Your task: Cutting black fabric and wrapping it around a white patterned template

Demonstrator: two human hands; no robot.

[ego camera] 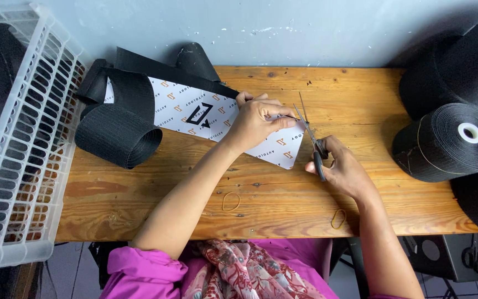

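Note:
My left hand (256, 119) presses down on the right end of a white printed card (195, 113) lying on the wooden table (139, 194), fingers pinching a thin black strip at its edge. My right hand (341, 169) grips scissors (311, 135) with dark handles; the blades are parted and point up toward the card's right edge, just beside my left fingers. Black webbing (118, 130) is looped around the card's left end.
A white plastic basket (20, 138) stands at the left. Large rolls of black webbing (449, 141) sit at the right edge. Two rubber bands (230, 201) lie near the front edge of the table. A grey wall runs behind.

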